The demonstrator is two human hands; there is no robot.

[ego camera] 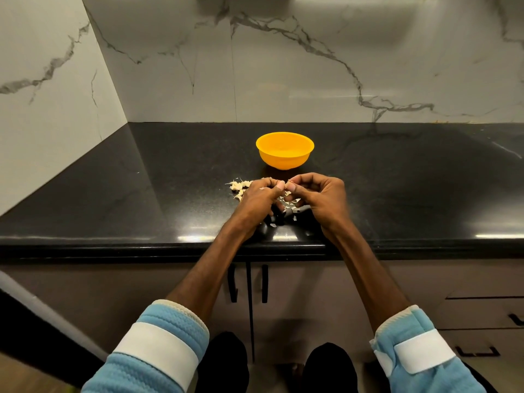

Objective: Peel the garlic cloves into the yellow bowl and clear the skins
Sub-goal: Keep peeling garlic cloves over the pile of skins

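**Clove between both hands, skins littering the counter**

Both hands meet just in front of the bowl (285,150), above the counter (141,199). Left hand (259,198): fingers curled in, thumb tip forward, pinching at something small. Right hand (320,198): fingers bent, thumb and forefinger closed on the same small pale thing at the meeting point. That thing reads as the clove (289,182), but only a sliver shows; most of it is hidden by fingertips.

Handling, judged: clove is light, firm, small, slick once bare. Skin is papery, brittle, tears in flakes and clings to damp fingers. Best hold is a pinch across the fat middle with one hand while the other nail lifts skin at the tip or root end.

Orientation: cannot tell which end points where. Long axis seems to run roughly left to right, between the two pinches; not certain.

Unpeeled cloves (239,187) lie in a loose heap just left of the left hand, near the bowl but apart from it. Skins (289,207) are scattered under and between the hands, a few toward the counter edge.

Bowl upright; its contents cannot be made out
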